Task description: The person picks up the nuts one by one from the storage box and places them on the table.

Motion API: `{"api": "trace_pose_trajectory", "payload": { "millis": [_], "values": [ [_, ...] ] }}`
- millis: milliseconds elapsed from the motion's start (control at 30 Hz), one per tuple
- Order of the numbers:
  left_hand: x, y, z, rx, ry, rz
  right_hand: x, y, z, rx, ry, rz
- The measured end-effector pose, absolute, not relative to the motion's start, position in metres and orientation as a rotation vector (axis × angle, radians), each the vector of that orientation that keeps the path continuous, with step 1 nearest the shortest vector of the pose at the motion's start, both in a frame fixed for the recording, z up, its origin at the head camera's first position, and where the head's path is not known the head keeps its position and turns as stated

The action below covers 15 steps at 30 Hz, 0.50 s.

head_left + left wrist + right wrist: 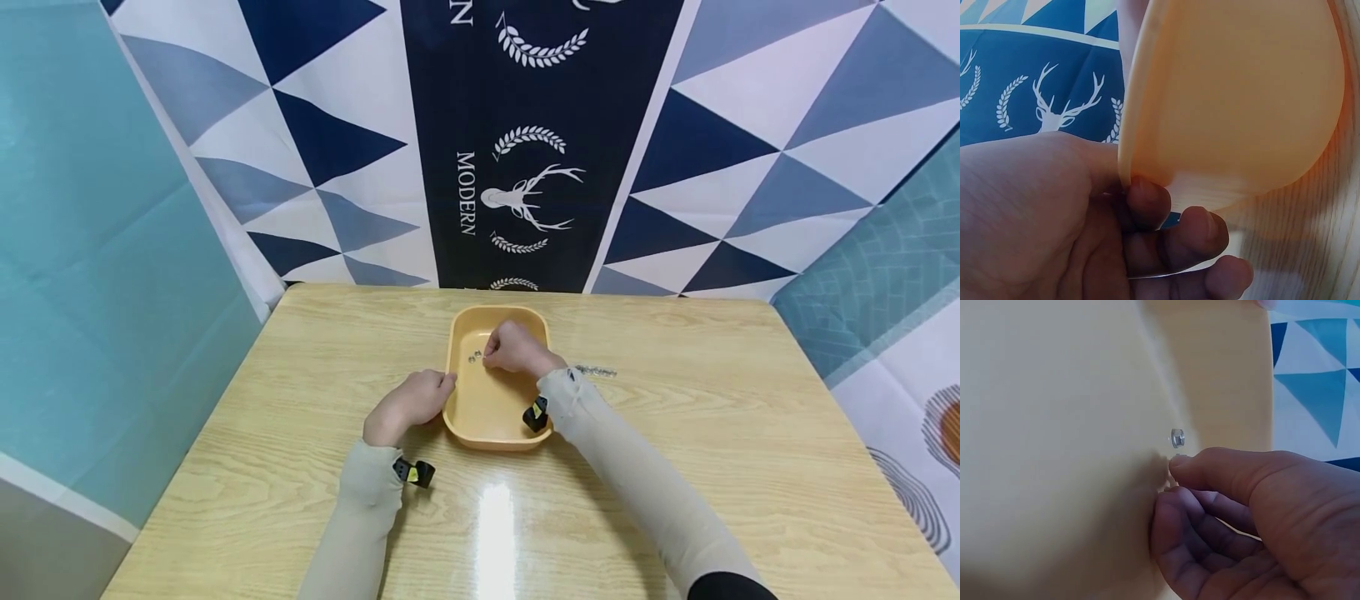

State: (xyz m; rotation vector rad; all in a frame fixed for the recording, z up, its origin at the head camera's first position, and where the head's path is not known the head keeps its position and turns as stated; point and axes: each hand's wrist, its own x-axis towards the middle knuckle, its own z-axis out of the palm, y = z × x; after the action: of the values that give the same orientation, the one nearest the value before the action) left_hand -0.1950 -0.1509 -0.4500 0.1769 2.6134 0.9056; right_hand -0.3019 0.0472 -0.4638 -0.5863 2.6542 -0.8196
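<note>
A person's left arm (pixel 352 517) and right arm (pixel 637 475) reach forward, both sleeved. The left grip (pixel 411 402) pinches between thumb and bent fingers; the right grip (pixel 517 347) reaches farther, fingers curled, thumb close to the fingertips.

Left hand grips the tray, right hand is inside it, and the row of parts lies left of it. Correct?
Wrong side: the row lies right of the tray, as the head view shows. The left hand does grip it; the right hand is inside.
</note>
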Motion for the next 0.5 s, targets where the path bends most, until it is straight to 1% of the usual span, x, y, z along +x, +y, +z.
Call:
{"api": "trace_pose_trajectory", "payload": {
  "millis": [500],
  "values": [
    [-0.1913, -0.1483, -0.4493, 0.203, 2.671, 0.861, -0.2945, 0.052, -0.4555, -0.591, 2.627, -0.916]
  ]
}}
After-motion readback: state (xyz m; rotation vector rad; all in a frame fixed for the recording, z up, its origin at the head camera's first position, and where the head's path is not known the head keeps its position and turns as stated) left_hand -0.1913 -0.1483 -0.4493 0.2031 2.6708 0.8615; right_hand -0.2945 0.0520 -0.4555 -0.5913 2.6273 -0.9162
